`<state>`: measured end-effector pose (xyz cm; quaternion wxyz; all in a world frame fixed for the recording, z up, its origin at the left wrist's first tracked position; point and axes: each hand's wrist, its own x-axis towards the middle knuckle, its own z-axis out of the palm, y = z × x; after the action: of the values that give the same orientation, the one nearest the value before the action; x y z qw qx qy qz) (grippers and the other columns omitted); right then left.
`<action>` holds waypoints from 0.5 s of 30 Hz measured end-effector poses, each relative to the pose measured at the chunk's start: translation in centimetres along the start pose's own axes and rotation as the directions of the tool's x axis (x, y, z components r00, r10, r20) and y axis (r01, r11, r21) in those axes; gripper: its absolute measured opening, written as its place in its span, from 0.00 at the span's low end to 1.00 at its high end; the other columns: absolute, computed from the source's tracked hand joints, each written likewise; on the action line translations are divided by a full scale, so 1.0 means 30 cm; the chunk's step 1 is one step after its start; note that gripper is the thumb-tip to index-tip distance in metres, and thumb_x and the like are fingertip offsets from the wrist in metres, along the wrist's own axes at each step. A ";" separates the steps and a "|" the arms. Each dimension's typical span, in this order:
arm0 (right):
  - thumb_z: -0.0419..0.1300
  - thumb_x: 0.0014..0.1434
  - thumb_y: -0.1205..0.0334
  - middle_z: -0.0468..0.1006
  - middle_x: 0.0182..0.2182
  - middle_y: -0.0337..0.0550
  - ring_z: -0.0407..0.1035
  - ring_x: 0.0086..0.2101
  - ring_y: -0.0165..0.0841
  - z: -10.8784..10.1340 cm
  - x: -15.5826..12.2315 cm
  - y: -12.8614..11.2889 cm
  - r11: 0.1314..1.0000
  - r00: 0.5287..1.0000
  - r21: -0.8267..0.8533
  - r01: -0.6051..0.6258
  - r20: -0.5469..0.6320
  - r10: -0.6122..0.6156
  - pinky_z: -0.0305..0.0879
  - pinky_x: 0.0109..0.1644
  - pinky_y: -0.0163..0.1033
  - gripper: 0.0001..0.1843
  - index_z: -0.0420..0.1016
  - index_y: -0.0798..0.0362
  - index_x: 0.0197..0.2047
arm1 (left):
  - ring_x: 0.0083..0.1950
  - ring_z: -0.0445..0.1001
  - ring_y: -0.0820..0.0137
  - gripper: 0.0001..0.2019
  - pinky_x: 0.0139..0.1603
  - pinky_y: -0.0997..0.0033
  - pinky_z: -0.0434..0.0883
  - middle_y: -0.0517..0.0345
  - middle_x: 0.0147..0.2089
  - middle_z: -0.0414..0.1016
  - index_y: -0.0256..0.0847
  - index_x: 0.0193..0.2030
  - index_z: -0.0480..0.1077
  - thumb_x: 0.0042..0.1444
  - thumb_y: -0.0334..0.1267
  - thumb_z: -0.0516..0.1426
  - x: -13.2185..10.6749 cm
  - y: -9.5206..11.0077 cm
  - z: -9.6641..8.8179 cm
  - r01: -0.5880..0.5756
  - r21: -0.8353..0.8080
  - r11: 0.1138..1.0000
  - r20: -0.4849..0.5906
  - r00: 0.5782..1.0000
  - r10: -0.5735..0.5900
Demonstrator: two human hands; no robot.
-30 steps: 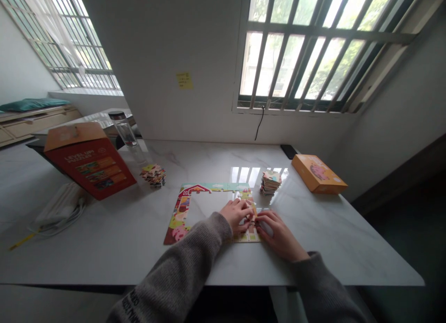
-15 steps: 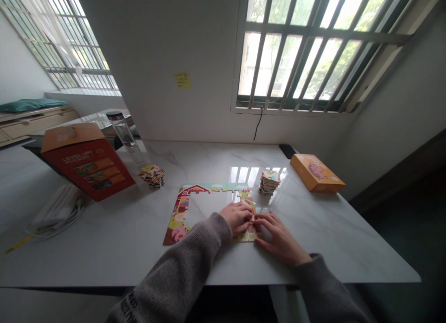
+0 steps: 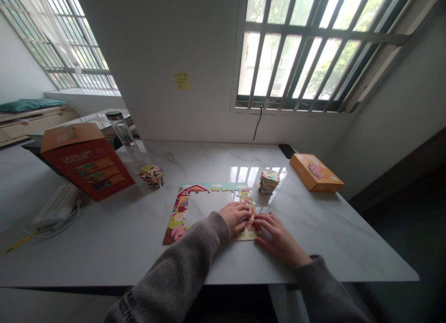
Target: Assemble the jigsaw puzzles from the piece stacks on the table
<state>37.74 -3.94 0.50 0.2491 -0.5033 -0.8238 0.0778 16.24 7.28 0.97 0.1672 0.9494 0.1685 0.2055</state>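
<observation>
A jigsaw puzzle frame (image 3: 179, 210) lies flat on the white marbled table, joined along its left, top and right sides, with a red barn and a pink pig on it. My left hand (image 3: 237, 217) reaches over its right side; the fingers are bent and close together on a puzzle piece (image 3: 250, 220) there, and the fingertips are partly hidden. Against the outer right edge rests my right hand (image 3: 278, 235), fingers stretched and thumb apart, fingertips touching the border beside the left hand. The lower edge is partly covered by my left forearm.
Two stacks of puzzle pieces stand beyond the frame, a left stack (image 3: 152, 176) and a right stack (image 3: 269, 182). A red puzzle box (image 3: 87, 163), a glass bottle (image 3: 121, 130) and a white power strip (image 3: 57, 207) are left. An orange box (image 3: 315, 172) and black phone (image 3: 287, 151) are right.
Both hands stay at the puzzle's right side with almost the same finger positions. The whole view has shifted very slightly.
</observation>
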 end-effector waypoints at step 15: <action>0.62 0.63 0.58 0.74 0.57 0.46 0.66 0.58 0.45 0.005 -0.006 -0.008 0.999 1.000 -0.036 -0.003 0.014 0.003 0.56 0.68 0.61 0.16 0.74 0.44 0.54 | 0.63 0.68 0.61 0.09 0.65 0.57 0.65 0.53 0.58 0.73 0.48 0.48 0.76 0.66 0.41 0.55 -0.010 0.002 0.048 0.023 0.133 0.991 -0.029 0.999 -0.020</action>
<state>37.55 -4.18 0.41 0.2341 -0.5083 -0.8261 0.0670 16.63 6.74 -0.36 0.1030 0.9537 0.1944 0.2051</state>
